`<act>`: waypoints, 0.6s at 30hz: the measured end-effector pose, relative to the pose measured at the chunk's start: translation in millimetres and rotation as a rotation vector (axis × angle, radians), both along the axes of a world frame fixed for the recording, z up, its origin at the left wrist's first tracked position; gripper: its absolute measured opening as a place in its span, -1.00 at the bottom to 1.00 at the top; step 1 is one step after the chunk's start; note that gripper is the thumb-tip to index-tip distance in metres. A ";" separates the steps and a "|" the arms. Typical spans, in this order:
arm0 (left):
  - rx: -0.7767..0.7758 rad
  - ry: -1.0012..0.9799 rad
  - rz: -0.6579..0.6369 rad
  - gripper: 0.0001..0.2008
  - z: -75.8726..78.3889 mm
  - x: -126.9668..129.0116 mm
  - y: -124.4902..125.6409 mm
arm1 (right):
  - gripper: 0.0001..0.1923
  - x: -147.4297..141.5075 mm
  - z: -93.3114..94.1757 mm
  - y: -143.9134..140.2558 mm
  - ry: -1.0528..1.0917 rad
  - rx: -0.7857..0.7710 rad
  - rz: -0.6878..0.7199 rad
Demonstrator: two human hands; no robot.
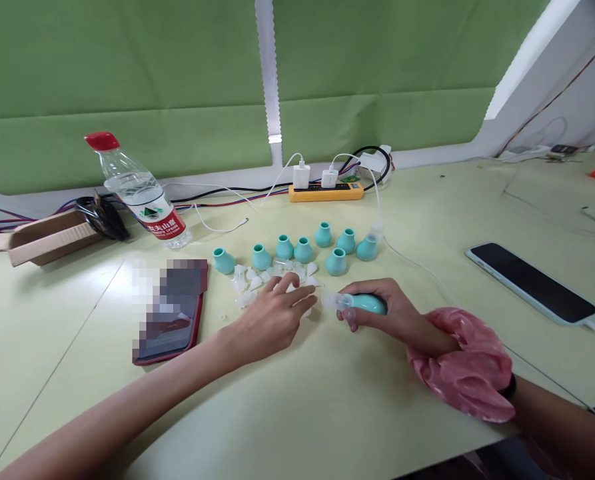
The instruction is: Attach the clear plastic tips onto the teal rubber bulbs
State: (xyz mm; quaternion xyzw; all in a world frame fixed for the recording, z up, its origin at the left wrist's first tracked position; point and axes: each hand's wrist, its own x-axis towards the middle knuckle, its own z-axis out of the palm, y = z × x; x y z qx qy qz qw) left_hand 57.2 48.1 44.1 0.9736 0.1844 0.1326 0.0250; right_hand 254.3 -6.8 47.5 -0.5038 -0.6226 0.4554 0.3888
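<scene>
My right hand grips a teal squeeze bulb lying on its side. A clear plastic tip sticks out of the bulb's neck, pointing left. Just left of it, my left hand hovers palm down at the near edge of a pile of small clear and white plastic pieces, its fingers bent and apart. Whether a fingertip touches a piece is hidden. Behind the pile stand several open-necked teal bulbs in a loose row. The rightmost bulb has a clear part on its neck.
A red-cased phone lies left, a second phone right with a cable. At the back are a water bottle, a cardboard box and a yellow power strip with chargers. A white cable crosses the table.
</scene>
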 end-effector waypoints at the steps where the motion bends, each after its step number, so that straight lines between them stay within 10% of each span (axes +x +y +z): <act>1: 0.050 0.077 0.018 -0.79 -4.4 2.6 0.9 | -0.79 2.5 -3.0 1.0 -0.051 0.055 -0.014; 7: -0.081 -0.088 0.061 -0.86 -2.2 2.4 0.8 | -0.85 8.7 -14.9 -0.9 -0.372 0.428 0.048; 13: -0.543 -0.309 0.038 -0.84 9.7 -1.1 1.1 | -0.87 6.0 -15.6 -6.2 -0.457 0.533 0.080; 18: -0.596 -0.282 0.048 -0.83 6.4 -1.2 2.1 | -0.88 2.9 -18.6 -8.7 -0.507 0.551 0.109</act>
